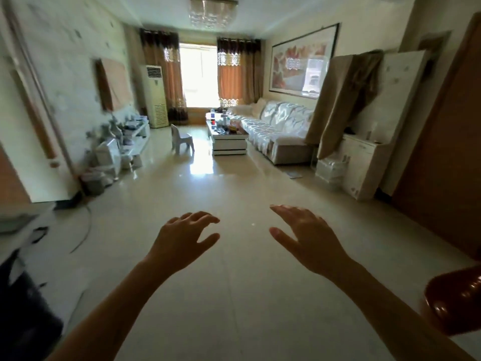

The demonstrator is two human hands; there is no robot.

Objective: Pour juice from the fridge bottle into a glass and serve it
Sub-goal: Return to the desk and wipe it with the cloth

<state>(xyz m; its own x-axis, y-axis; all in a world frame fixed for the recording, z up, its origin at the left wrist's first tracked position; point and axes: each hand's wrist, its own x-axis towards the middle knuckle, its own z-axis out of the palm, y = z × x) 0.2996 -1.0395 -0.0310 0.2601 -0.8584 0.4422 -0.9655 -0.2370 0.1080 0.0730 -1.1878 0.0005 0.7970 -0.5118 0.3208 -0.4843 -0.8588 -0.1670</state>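
My left hand (182, 239) and my right hand (309, 238) are stretched out in front of me over a tiled living-room floor, palms down, fingers spread, both holding nothing. No fridge, juice bottle or glass shows clearly in the head view. A low coffee table (229, 143) far ahead carries several small items, too small and blurred to name.
A covered sofa (278, 126) runs along the right wall, a small plastic chair (182, 139) stands mid-room, and a TV bench (132, 144) with clutter lines the left wall. A white cabinet (361, 168) and brown door (447, 157) are on the right. A cable (86, 230) trails on the floor at left.
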